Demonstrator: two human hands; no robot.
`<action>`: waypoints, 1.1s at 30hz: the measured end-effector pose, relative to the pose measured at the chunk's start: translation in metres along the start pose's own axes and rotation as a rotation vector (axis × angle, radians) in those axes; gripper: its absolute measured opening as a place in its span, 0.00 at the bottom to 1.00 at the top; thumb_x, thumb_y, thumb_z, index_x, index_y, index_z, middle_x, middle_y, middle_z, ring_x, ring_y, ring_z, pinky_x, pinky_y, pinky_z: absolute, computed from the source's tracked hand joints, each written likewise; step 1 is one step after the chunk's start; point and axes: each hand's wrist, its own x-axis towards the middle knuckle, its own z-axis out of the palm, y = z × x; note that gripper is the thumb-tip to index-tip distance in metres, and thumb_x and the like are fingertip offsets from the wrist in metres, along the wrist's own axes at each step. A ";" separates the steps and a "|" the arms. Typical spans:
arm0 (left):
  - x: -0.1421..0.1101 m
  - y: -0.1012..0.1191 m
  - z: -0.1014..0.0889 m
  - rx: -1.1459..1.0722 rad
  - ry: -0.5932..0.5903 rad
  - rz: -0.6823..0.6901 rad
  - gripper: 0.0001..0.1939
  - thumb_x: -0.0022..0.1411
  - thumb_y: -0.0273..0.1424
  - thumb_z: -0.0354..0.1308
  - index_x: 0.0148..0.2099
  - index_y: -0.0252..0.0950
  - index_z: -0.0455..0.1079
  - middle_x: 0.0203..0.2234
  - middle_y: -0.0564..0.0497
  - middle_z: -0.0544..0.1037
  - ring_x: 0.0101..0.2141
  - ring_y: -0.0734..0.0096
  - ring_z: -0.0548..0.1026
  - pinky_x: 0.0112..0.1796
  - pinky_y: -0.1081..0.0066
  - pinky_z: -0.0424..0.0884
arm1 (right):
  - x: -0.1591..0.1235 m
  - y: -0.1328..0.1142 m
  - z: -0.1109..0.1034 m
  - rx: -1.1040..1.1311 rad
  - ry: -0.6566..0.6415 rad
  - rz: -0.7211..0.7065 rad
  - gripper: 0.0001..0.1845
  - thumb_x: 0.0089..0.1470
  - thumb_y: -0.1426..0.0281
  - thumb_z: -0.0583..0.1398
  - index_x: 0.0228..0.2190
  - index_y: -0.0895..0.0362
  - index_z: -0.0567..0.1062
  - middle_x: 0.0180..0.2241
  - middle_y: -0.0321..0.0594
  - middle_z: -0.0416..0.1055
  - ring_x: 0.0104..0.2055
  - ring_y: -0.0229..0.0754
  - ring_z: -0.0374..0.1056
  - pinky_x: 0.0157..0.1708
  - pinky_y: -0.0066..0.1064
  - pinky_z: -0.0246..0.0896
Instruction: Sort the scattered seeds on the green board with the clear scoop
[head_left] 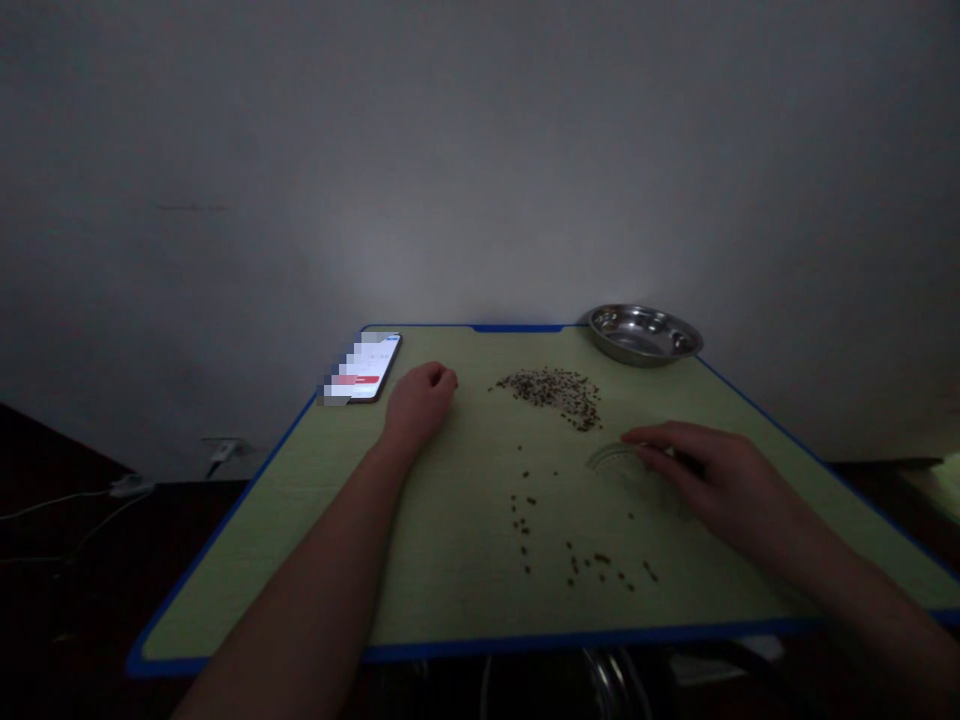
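Observation:
My left hand point(424, 392) rests on the pale green table, curled into a loose fist with nothing visible in it. Between the phone and a pile of small dark beans mixed with pale grains point(555, 390) is where it lies. On the right, my right hand point(697, 465) pinches the edge of a clear, round-rimmed thing point(613, 456), held low over the tabletop with a few pale grains showing by it. Its full shape is hard to see. Loose dark beans point(525, 530) are scattered nearer to me, some in a curved line.
A shallow steel bowl point(643, 336) stands at the far right corner. At the far left edge lies a phone point(365, 368) with a lit screen. The table point(315, 560) has a blue rim and its far edge is against a grey wall point(480, 180).

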 end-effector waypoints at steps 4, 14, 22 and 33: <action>0.001 -0.001 0.000 -0.005 -0.011 -0.004 0.16 0.55 0.37 0.45 0.29 0.35 0.71 0.21 0.50 0.72 0.25 0.70 0.67 0.26 0.71 0.56 | 0.004 -0.004 0.006 -0.011 -0.020 -0.014 0.12 0.57 0.67 0.54 0.38 0.54 0.76 0.38 0.41 0.77 0.38 0.45 0.73 0.39 0.38 0.69; 0.001 0.000 -0.001 0.009 -0.023 -0.026 0.16 0.55 0.38 0.45 0.30 0.36 0.71 0.22 0.50 0.72 0.25 0.70 0.67 0.26 0.71 0.55 | 0.021 -0.013 0.018 -0.001 -0.121 -0.083 0.13 0.57 0.70 0.53 0.40 0.55 0.75 0.39 0.41 0.77 0.39 0.43 0.72 0.39 0.36 0.67; 0.001 0.001 -0.001 0.026 -0.030 -0.006 0.16 0.56 0.36 0.45 0.29 0.35 0.71 0.22 0.50 0.72 0.25 0.71 0.66 0.26 0.71 0.54 | 0.038 -0.013 0.012 0.044 -0.044 -0.069 0.12 0.56 0.69 0.56 0.39 0.55 0.77 0.35 0.41 0.77 0.35 0.42 0.72 0.35 0.32 0.65; 0.000 -0.001 0.000 0.025 -0.024 -0.012 0.16 0.56 0.37 0.45 0.30 0.35 0.71 0.22 0.50 0.73 0.25 0.71 0.67 0.25 0.71 0.55 | 0.047 -0.024 0.024 0.037 -0.078 -0.085 0.11 0.55 0.70 0.57 0.39 0.55 0.77 0.31 0.39 0.77 0.27 0.38 0.69 0.28 0.29 0.60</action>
